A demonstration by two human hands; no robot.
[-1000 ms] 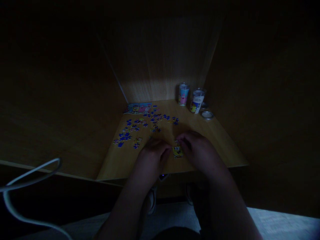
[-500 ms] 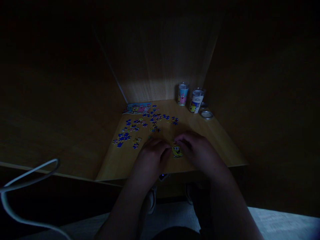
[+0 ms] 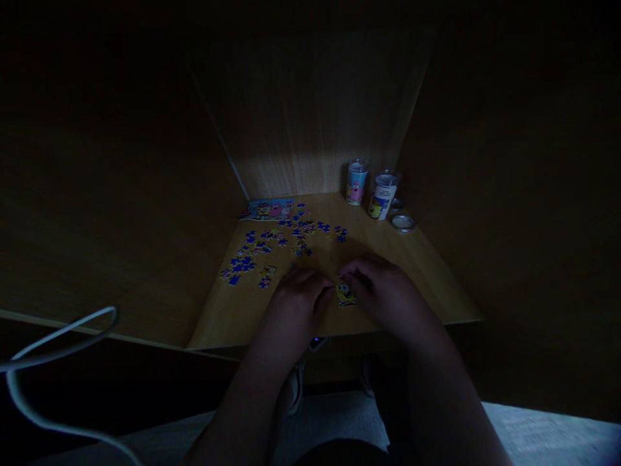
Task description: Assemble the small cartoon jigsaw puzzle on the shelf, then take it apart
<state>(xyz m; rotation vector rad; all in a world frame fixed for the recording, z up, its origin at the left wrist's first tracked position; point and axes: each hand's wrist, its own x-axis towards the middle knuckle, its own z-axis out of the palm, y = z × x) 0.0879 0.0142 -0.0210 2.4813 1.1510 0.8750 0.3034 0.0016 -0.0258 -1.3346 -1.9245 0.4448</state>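
A small yellow section of joined jigsaw puzzle pieces (image 3: 346, 296), printed with a cartoon face, lies near the front of the table between my hands. My left hand (image 3: 301, 299) is closed, thumb and forefinger pinched at the section's left edge. At its upper right, my right hand (image 3: 381, 285) is also closed, with a puzzle piece (image 3: 341, 276) at its fingertips against the top of the section. The fingers partly cover that piece. Left of my left hand lies another small joined group of puzzle pieces (image 3: 266, 277).
Many loose puzzle pieces (image 3: 242, 264), several blue side up, spread over the table's left and middle. A picture strip (image 3: 269, 209) lies at the back left. Two clear-topped cans (image 3: 356, 184) stand back right, beside metal lids (image 3: 402, 223). Wooden panels enclose the table; a white cable (image 3: 63, 428) hangs left.
Both hands stay at the joined section with almost the same grip. The whole view has shifted slightly; the loose pieces and cans lie as before.
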